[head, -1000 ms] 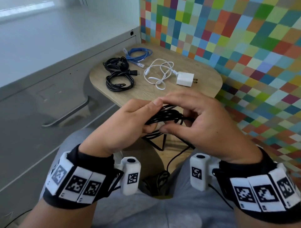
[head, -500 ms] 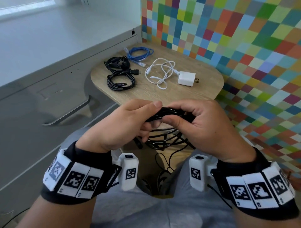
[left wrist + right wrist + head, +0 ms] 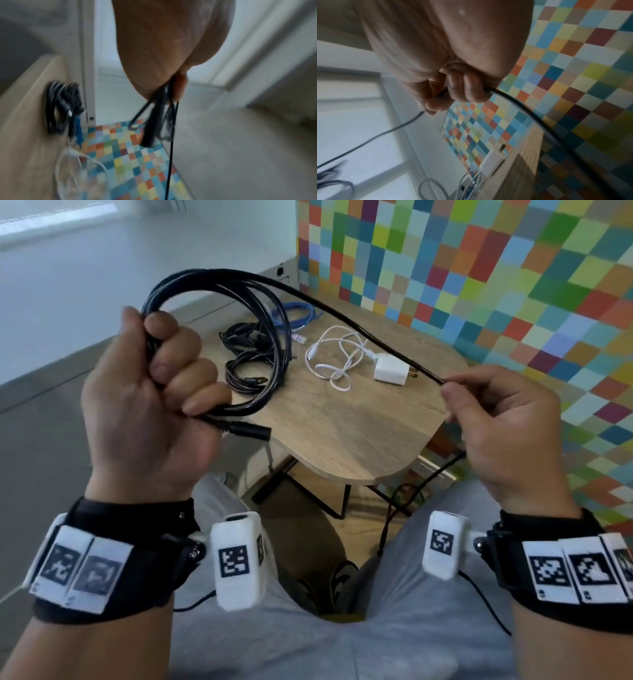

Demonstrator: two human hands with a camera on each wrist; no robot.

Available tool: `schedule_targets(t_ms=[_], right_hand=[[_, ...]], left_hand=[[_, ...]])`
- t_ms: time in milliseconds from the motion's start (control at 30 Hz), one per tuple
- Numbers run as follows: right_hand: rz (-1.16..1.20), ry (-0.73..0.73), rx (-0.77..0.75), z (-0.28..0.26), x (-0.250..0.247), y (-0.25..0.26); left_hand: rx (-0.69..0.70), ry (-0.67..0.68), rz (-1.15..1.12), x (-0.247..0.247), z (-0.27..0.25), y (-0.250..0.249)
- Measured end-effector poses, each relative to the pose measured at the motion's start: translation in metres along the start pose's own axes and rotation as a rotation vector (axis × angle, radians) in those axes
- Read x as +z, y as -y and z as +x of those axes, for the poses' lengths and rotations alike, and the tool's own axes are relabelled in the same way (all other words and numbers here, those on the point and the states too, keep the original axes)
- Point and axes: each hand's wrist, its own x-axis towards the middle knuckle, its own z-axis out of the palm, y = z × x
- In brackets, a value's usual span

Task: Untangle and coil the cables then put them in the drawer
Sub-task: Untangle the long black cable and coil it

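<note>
Wooden table (image 3: 359,426), black cable (image 3: 219,282) in fists

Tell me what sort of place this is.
Likely a staged indoor recording corner, not a lived-in room: a small wooden side table holding loose cables, a patchwork wall of coloured squares, and a grey drawer cabinet beside the seated person.

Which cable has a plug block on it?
The white cable, joined to the white charger block. The blue cable and black coils lack one.
</note>
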Motion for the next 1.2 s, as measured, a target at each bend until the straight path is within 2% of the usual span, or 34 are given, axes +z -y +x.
schedule_targets(t_ms=[67,133,233,333,400,467,567,700,800,900,967,1133,1200], right_hand=[[-0.132,0.103,0.026,-0.004,0.009,0.004],[-0.229,0.263,0.062,-0.009,0.02,0.011],[-0.342,0.459,0.029,-0.016,0.034,0.022],[-0.357,0.573,-0.055,-0.019,0.041,0.033],[-0.303,0.59,-0.115,-0.02,0.043,0.037],[-0.221,0.544,-0.173,-0.019,0.043,0.04],[-0.113,0.459,-0.242,-0.019,0.039,0.041],[-0.094,0.302,-0.256,-0.019,0.034,0.038],[-0.056,0.402,-0.179,-0.015,0.028,0.034],[0.034,0.57,-0.069,-0.014,0.024,0.033],[0.033,0.582,-0.077,-0.016,0.026,0.034],[0.033,0.548,-0.04,-0.016,0.029,0.028],[0.044,0.577,-0.037,-0.017,0.03,0.028]], left_hand=[[0.144,-0.228,0.355,0.009,-0.001,0.011],[0.241,-0.275,0.663,0.013,-0.004,0.027],[0.275,-0.158,1.093,0.014,-0.01,0.047],[0.285,0.005,1.351,0.019,-0.015,0.061],[0.288,0.081,1.506,0.021,-0.017,0.066],[0.225,0.144,1.604,0.024,-0.02,0.07],[0.02,0.195,1.581,0.026,-0.02,0.072],[-0.311,0.288,1.199,0.024,-0.017,0.069],[-0.467,0.291,0.899,0.027,-0.021,0.064],[-0.508,0.302,0.741,0.023,-0.021,0.058],[-0.504,0.362,0.723,0.02,-0.019,0.055],[-0.477,0.518,0.985,0.019,-0.018,0.054],[-0.52,0.539,0.956,0.016,-0.018,0.051]])
